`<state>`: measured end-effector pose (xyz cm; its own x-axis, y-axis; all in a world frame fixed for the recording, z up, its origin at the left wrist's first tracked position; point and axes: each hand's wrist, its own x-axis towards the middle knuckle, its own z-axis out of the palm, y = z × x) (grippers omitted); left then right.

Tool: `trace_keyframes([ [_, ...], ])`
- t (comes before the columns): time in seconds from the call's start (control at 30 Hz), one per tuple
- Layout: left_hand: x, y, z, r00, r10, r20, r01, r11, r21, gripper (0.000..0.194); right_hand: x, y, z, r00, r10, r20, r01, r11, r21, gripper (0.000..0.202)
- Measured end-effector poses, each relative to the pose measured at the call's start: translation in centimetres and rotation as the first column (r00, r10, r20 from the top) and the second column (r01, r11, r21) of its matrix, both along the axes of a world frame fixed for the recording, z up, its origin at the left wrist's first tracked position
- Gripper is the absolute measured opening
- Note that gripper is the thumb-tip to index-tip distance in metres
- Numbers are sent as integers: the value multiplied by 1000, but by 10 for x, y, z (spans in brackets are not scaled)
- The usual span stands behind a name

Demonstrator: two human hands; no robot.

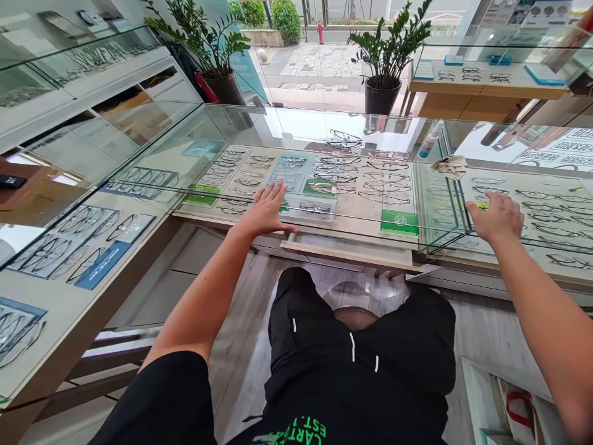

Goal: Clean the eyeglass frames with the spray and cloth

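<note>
My left hand [267, 211] is open, fingers spread and thumb out to the side, at the front edge of the glass display case [356, 232]. Beneath the glass lie rows of eyeglasses [386, 177] on pale trays. My right hand [499, 217] is over the right part of the counter, fingers apart and slightly bent, holding nothing I can see. Beyond it a crumpled beige cloth [450, 167] lies on the glass, beside a small spray bottle [430, 139]. Whether either palm presses the glass I cannot tell.
A shallow drawer [347, 250] is pulled out below the counter, in front of my knees. Another glass counter [83, 247] with frames runs along the left. Potted plants [383, 93] stand by the window. An open box [486, 395] sits at lower right.
</note>
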<state>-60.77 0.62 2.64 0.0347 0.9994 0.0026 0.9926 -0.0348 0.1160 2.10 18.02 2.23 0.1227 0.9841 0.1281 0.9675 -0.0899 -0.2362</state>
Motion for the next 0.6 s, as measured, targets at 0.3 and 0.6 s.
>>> trace_keyframes([
  [0.3,20,-5,-14,995,96,31,-100,976,193,125,1,-2,-1,1000,18,6,-18,999,26,84],
  [0.6,39,5,-29,970,196,145,-239,876,419,98,1,-4,-5,1000,22,-11,-21,998,63,84],
])
